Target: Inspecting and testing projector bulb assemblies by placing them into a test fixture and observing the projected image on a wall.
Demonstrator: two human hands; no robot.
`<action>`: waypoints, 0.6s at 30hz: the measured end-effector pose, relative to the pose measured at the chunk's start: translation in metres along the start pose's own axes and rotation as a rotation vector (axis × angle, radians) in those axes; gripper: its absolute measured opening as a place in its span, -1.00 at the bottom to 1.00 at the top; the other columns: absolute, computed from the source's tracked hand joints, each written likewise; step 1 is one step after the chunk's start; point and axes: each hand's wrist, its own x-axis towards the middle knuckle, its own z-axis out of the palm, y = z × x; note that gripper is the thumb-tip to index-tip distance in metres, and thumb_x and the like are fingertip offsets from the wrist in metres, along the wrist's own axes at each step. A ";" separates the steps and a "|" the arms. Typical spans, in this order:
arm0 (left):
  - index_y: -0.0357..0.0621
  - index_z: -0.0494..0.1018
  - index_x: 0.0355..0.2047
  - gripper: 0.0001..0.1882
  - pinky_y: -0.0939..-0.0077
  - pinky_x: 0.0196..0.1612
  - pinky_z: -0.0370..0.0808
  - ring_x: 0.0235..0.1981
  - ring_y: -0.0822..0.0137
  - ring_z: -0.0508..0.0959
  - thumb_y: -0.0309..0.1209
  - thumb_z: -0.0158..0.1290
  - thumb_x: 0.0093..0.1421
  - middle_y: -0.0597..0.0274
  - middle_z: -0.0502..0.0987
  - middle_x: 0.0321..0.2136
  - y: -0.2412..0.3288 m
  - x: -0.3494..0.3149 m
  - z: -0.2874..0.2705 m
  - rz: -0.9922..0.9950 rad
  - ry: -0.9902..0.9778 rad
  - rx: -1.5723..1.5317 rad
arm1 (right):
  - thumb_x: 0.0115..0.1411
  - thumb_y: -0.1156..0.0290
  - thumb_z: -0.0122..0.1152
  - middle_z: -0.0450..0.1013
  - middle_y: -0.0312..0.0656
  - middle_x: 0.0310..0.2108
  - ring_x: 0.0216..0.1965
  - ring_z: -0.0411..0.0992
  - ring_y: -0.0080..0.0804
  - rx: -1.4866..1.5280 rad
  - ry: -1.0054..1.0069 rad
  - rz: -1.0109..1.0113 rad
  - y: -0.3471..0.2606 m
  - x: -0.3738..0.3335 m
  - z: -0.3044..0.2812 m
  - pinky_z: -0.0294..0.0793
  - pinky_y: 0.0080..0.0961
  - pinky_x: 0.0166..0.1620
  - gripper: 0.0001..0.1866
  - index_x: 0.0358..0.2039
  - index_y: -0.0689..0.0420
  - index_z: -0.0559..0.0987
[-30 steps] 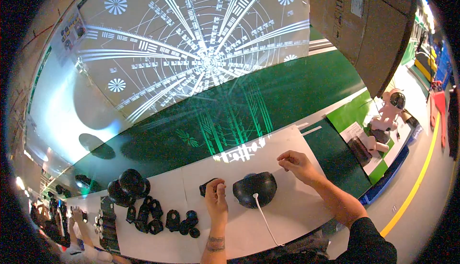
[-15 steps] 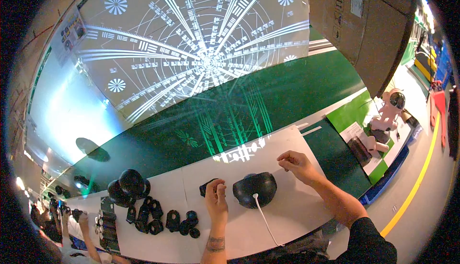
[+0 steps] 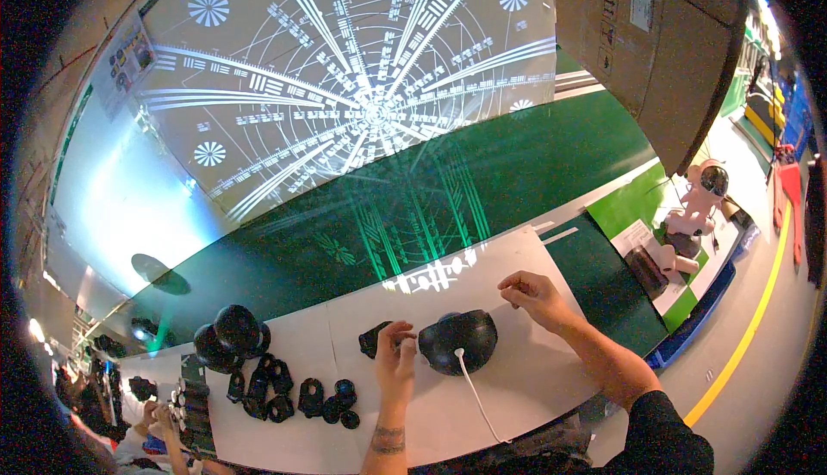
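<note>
A black dome-shaped device (image 3: 469,340) sits on the white tabletop with a white cable (image 3: 475,399) running from it toward the near edge. On its left side is my left hand (image 3: 395,363), fingers loosely bent and apart, the tips close to the device; whether they touch it I cannot tell. Off its upper right side hovers my right hand (image 3: 536,300), fingertips curled together in a pinch; anything between them is too small to make out. Partly behind my left hand lies a small black part (image 3: 372,340).
Left on the table (image 3: 284,449) are black domes (image 3: 236,329) and several black housings (image 3: 277,375). A lit test pattern covers the board (image 3: 362,70) beyond the green surface (image 3: 534,152). A cardboard box (image 3: 659,53) looms upper right. A co-worker's hands (image 3: 158,419) show lower left.
My left hand has shifted slightly right, toward the dome-shaped device. My right hand is still. The co-worker's hands have moved down, away from a dark object at far left.
</note>
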 end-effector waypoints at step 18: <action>-0.15 -0.07 0.35 0.25 0.25 0.24 0.32 0.21 0.12 0.33 -0.29 0.52 -0.24 0.03 0.27 0.21 0.019 0.006 0.003 -0.123 -0.382 -0.199 | -0.18 -0.17 0.52 0.21 0.11 0.26 0.26 0.25 0.01 -0.389 -0.455 -0.367 -0.067 -0.001 0.028 0.26 -0.20 0.26 0.17 0.31 0.22 0.19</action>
